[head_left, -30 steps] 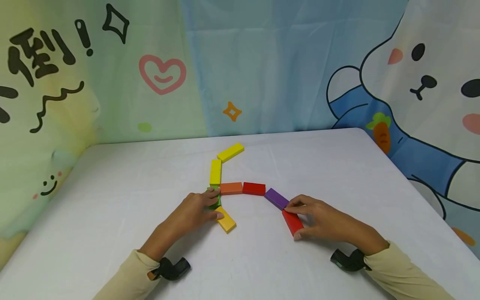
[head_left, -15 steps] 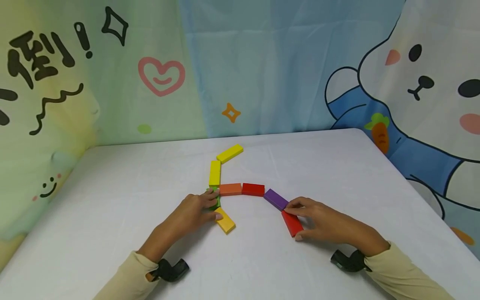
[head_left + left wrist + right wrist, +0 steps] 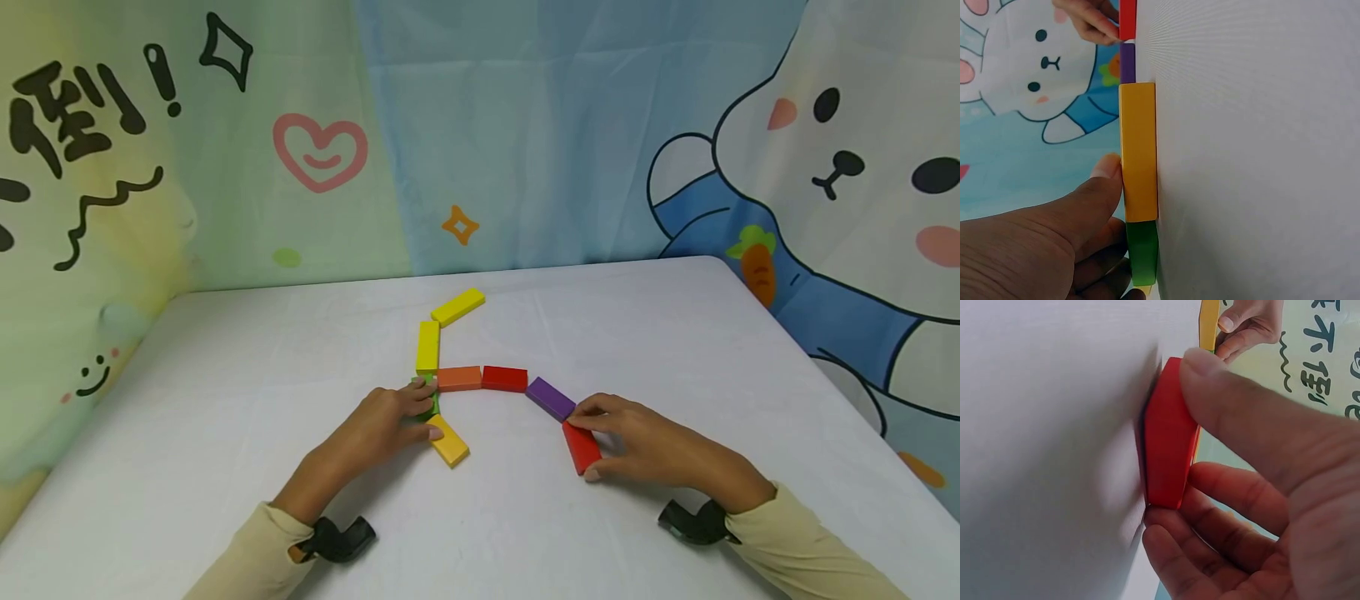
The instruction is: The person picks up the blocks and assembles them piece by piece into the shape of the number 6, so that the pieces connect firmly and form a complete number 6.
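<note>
We log the nearer red block [image 3: 581,448] just left of the right hand [image 3: 651,438], which pinches it; long axis runs from the purple block [image 3: 550,398] toward the near edge of the bench [image 3: 487,525]; left hand [image 3: 381,422], farther off, rests on the green block [image 3: 1142,253]

This looks like a small staged recording set: a flat white-cloth-covered counter [image 3: 645,333] stands before a creased pastel green-and-blue fabric backdrop [image 3: 525,125], printed with a large white cartoon animal [image 3: 795,158] on the far right and bold black lettering [image 3: 88,143] on the far left, and small black wrist-worn cameras [image 3: 341,542] show at the near side. The kind of building cannot be told.
</note>
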Demonstrator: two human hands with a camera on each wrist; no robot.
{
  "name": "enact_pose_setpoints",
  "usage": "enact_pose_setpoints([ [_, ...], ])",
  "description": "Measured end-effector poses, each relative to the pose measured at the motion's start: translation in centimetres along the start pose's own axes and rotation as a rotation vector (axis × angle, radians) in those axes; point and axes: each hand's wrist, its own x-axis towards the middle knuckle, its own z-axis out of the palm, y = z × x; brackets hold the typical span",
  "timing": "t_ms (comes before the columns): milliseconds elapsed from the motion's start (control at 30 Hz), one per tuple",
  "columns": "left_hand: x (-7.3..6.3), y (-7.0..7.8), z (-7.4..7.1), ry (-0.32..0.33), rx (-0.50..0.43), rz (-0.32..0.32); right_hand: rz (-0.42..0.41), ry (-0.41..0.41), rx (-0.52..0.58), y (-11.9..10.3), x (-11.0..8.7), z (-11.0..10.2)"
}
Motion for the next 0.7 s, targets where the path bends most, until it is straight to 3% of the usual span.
enact_pose_setpoints([
  [367,-0.01,0.03,0.04,0.009,0.004,0.0,-0.017,0.036,-0.004,-0.21,0.09,0.25],
  [700,-0.03,0.14,-0.02,0.004,-0.012,0.001,-0.007,0.011,0.023,-1.0,0.1,0.32],
])
